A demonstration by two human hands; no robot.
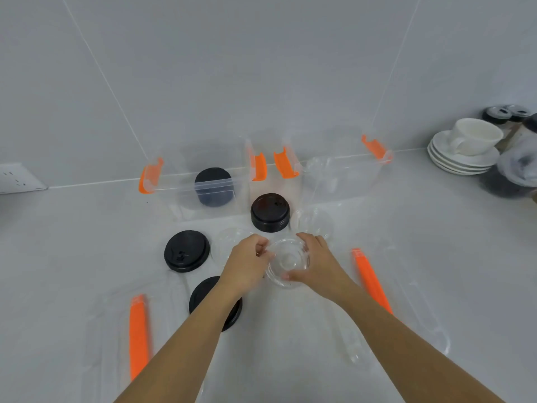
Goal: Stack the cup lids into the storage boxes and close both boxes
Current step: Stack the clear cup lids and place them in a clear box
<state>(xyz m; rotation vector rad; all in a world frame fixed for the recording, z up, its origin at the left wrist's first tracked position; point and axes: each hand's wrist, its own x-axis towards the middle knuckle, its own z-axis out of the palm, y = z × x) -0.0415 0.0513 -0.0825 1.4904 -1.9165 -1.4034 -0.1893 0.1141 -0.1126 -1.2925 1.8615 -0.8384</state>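
Two clear storage boxes with orange latches stand against the wall: the left box (162,186) holds black lids, the right box (374,173) holds clear lids. Both of my hands grip one clear dome lid (287,261) at the counter's middle: my left hand (247,263) on its left rim, my right hand (318,257) on its right. A stack of black lids (270,212) stands just beyond. One black lid (186,251) lies to the left, another black lid (203,298) sits partly under my left forearm. More clear lids (315,221) lie near the right box.
Two clear box covers with orange strips lie flat near me: the left cover (139,333) and the right cover (373,280). Stacked white saucers with a cup (465,146) and dark jars sit at far right. A wall socket (17,177) is at far left.
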